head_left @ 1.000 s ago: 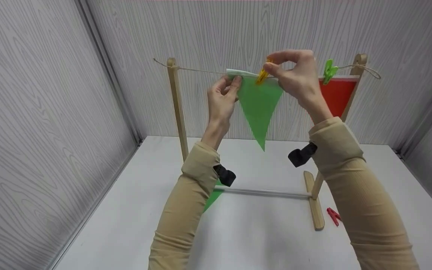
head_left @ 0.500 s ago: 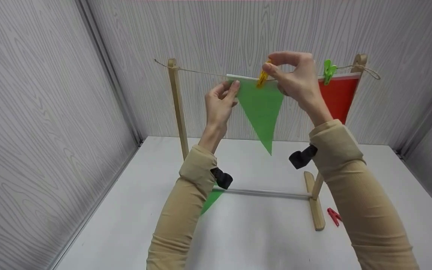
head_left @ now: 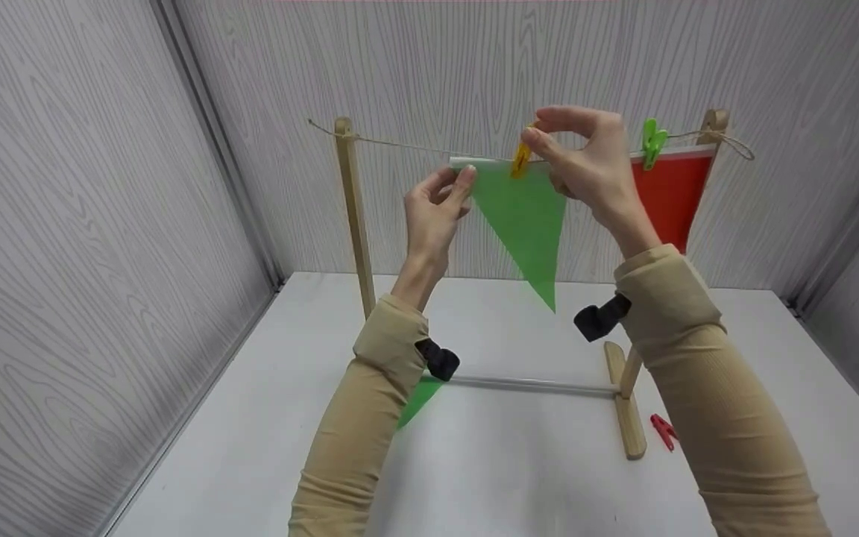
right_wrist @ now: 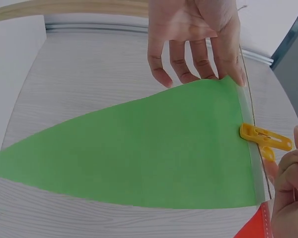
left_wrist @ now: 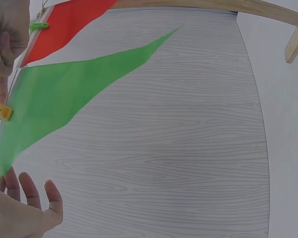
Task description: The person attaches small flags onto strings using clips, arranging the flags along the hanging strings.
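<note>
A green triangular pennant (head_left: 523,216) hangs point down at the string (head_left: 407,145), its pale top band along it. My left hand (head_left: 433,212) pinches the band's left corner between thumb and forefinger; the other fingers are spread, as the right wrist view shows. With thumb and forefinger, my right hand (head_left: 593,160) pinches a yellow clothespin (head_left: 521,158). Its jaws sit over the pennant's top band and the string, near the middle of that edge (right_wrist: 251,133). To the right, a red pennant (head_left: 669,194) hangs from the string under a green clothespin (head_left: 652,143).
Wooden posts, left (head_left: 355,216) and right (head_left: 714,123), bear the string. A white crossbar (head_left: 534,384) joins the stand low down, by a wooden foot (head_left: 629,425). On the white table (head_left: 511,470) lie a red clothespin (head_left: 664,431) and another green pennant (head_left: 420,399), partly behind the left sleeve.
The green pennant's top edge has come down a little with both hands, and its tip has swung to the right. The yellow clothespin stays pinched on the top edge.
</note>
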### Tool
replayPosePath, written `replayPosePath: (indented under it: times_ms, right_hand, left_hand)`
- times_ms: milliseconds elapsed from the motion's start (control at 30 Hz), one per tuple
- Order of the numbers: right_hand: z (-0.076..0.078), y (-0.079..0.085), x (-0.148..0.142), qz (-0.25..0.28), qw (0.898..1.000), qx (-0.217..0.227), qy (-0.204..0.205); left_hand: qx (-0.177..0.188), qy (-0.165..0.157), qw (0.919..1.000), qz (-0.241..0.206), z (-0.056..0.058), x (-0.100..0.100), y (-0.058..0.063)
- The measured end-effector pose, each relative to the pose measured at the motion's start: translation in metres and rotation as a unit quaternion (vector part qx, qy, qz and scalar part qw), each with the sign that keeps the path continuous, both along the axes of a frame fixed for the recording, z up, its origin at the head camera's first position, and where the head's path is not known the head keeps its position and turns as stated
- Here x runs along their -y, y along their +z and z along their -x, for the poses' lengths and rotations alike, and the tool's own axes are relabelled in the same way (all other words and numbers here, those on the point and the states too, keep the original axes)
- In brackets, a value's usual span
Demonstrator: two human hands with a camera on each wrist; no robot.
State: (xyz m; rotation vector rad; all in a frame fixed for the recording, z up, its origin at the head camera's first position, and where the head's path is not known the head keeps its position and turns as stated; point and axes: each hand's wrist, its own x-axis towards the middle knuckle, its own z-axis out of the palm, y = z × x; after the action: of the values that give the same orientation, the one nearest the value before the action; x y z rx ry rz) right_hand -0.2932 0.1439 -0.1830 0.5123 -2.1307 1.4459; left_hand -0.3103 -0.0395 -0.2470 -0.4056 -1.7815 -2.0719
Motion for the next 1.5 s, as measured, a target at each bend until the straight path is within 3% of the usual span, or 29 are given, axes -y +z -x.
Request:
replayPosePath:
  times_ms: [667, 933, 1233, 1367, 1500]
  right_hand:
    - [-0.003, -0.005, 0.002, 0.007, 1.000, 0.008, -0.012]
    - [-0.004, -0.008, 0.004, 0.029, 0.999, 0.005, 0.015]
    - [-0.014, -0.025, -0.001, 0.038, 0.998, -0.039, 0.024]
    - [-0.020, -0.041, -0.002, 0.067, 0.996, -0.054, 0.039]
    - [-0.030, -0.064, -0.004, 0.098, 0.992, -0.046, 0.059]
  left_hand:
    - [0.006, 0.009, 0.9999, -0.006, 0.001, 0.004, -0.008]
    - [0.015, 0.009, 0.9998, 0.000, 0.000, 0.009, -0.019]
    - [0.013, -0.021, 0.9997, -0.001, 0.000, 0.006, -0.054]
    - [0.024, -0.030, 0.9993, 0.001, -0.002, 0.008, -0.080]
    - [0.043, -0.019, 0.9989, 0.006, -0.005, 0.017, -0.112]
